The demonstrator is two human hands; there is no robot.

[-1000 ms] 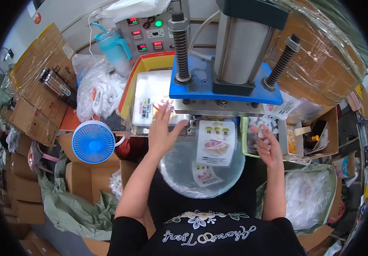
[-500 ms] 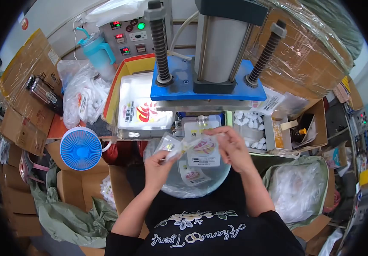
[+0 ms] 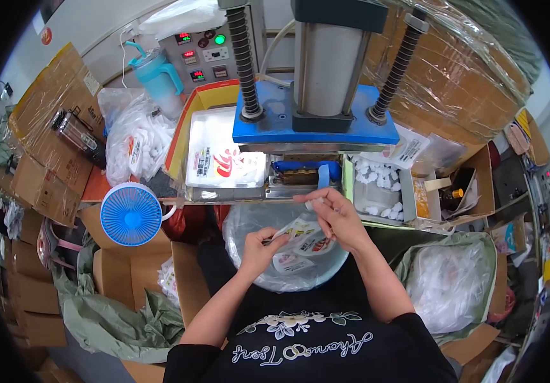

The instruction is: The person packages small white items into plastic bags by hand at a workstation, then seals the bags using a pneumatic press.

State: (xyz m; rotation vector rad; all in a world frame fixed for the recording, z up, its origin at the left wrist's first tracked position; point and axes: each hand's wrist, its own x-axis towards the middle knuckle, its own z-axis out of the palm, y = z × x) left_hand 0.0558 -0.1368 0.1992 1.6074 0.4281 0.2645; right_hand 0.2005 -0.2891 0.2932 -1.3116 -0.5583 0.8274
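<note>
My left hand [image 3: 261, 254] pinches the edge of a printed plastic pouch [image 3: 301, 233], clear with pink and yellow printing, over a round tub. My right hand [image 3: 342, 222] is just above the pouch's upper right corner, thumb and fingers closed on a small white plastic piece [image 3: 317, 202]. Another printed pouch [image 3: 289, 262] lies lower down in the plastic-lined tub [image 3: 249, 220]. Beyond my hands stands a press with a blue plate [image 3: 313, 129], and under it a metal fixture [image 3: 303, 173] with blue parts shows.
Small white plastic pieces [image 3: 377, 179] fill a box right of the press. A tray of flat printed pouches [image 3: 227, 172] sits to its left. A blue fan [image 3: 131, 217] is at the bench's front edge. Cartons stand low on both sides, one holding clear plastic bags [image 3: 447, 281].
The pouch that lay across the press front is gone from there, uncovering the fixture. My left hand has moved right and slightly down; my right hand has shifted slightly left.
</note>
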